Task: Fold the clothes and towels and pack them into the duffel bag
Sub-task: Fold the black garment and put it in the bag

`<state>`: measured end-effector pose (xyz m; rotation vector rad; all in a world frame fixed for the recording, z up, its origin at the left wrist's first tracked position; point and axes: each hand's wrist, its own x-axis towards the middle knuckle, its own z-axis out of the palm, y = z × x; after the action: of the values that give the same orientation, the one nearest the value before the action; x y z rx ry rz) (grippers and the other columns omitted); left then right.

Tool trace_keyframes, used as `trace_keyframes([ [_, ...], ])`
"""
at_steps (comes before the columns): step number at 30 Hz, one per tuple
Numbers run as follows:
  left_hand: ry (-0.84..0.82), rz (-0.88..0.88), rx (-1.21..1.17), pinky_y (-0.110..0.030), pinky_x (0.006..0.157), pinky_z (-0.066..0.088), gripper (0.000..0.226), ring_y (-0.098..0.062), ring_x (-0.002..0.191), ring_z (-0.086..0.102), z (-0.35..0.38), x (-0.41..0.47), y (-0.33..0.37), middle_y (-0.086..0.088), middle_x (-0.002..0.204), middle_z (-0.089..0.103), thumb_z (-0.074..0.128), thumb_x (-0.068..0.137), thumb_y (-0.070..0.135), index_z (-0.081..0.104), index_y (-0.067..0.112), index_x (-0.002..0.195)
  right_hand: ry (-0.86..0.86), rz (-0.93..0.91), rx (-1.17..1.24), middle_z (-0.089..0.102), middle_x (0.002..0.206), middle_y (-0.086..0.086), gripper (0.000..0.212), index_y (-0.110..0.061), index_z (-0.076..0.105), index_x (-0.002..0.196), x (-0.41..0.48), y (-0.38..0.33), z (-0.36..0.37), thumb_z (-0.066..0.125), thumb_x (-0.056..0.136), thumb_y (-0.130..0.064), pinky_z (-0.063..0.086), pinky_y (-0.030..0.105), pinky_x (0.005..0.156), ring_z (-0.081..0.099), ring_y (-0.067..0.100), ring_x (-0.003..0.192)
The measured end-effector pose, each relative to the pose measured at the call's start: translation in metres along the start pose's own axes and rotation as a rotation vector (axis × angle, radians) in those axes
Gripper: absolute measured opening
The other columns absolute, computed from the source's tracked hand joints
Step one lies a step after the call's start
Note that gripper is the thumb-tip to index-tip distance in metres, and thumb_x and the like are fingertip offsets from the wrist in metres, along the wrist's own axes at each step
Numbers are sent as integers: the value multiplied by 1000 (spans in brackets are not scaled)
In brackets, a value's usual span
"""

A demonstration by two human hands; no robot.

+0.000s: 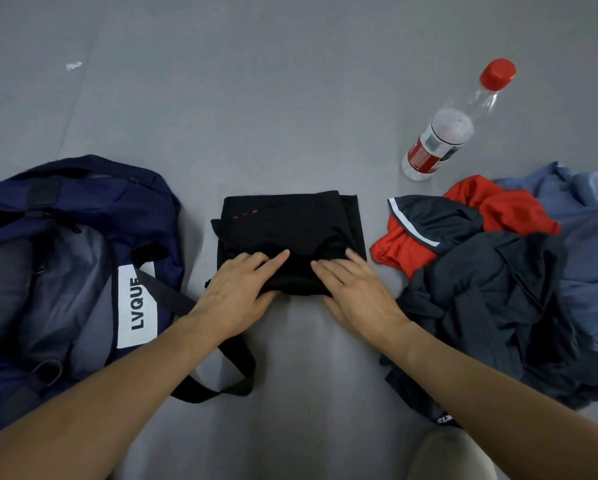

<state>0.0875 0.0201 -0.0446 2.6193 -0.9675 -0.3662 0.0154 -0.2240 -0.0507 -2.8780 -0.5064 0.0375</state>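
Garment (290, 230), folded, near edge in pinch grip of left hand (237, 296) and right hand (356, 296)

A bare-floored indoor room, its exact kind not clear from what shows.

Everything sits straight on a smooth grey floor (290, 81), which is laid in large sheets with a faint seam (79, 98) running aslant at the left and a small white scrap (73, 66) lying near it. A navy duffel bag (65, 209) marked LVQUE lies open on the left, a folded black garment (290, 230) lies in the middle, and a loose heap of clothes (498, 271) in black, red and blue is on the right. A clear plastic bottle (453, 126) with a red cap stands behind the heap.
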Motion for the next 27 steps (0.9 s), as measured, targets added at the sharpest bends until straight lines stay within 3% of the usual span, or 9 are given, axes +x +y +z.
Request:
trace_keyframes([
  [3,-86,-99,-164,-28,81,51,62,-15,94,66,-8,1,-1,6,110,69,50,93,57,28,43,149,-69,107,170,69,97,-2,61,-26,32,152,1,-5,-12,49,96,-43,52,35,70,64,21,85],
  [5,-150,-187,-187,-29,73,49,60,-15,85,67,-10,4,-3,7,95,70,44,89,70,28,49,143,-167,178,216,65,86,-4,63,-36,18,154,7,-4,-18,40,96,-51,47,34,60,63,23,74],
  [8,-153,-260,-175,-29,68,43,62,-12,75,64,-13,14,-2,12,75,60,41,83,79,36,47,135,-213,257,202,69,91,-3,63,-37,18,153,16,-1,-15,40,97,-55,48,36,64,66,28,79],
  [12,-154,-343,49,-34,71,46,71,-22,95,66,-17,34,0,4,101,68,44,82,82,41,39,138,-3,239,-38,63,120,6,63,-25,33,154,20,0,-10,55,97,-43,47,42,90,60,30,110],
  [14,-42,-343,211,-38,82,48,71,-25,104,62,-20,39,3,1,113,66,50,84,77,46,32,139,119,108,-147,47,147,10,65,-21,33,154,19,-5,-2,56,93,-16,32,52,113,40,32,139],
  [16,85,-237,300,-41,94,43,61,-28,111,58,-18,37,9,-2,122,63,57,90,61,52,25,138,98,11,-129,33,159,13,70,-16,32,155,14,-12,9,52,88,-6,21,58,118,25,34,149],
  [20,197,-8,275,-48,117,32,53,-29,136,50,6,17,13,-6,141,59,59,99,24,45,17,150,-110,92,-15,9,167,5,85,-19,7,160,0,-13,24,54,95,-47,14,53,122,4,26,154],
  [24,36,-22,230,-50,125,11,79,-23,155,12,18,-5,-3,-2,167,17,30,100,66,12,19,161,-162,108,-12,6,168,1,89,-23,0,160,11,-3,22,47,94,-59,12,51,123,5,23,154],
  [27,-69,-15,236,-47,126,8,95,-22,155,7,12,-1,-9,-1,168,10,43,91,73,2,24,161,-184,151,-9,12,167,-1,86,-23,5,160,19,0,17,48,95,-58,14,49,123,10,21,154],
])
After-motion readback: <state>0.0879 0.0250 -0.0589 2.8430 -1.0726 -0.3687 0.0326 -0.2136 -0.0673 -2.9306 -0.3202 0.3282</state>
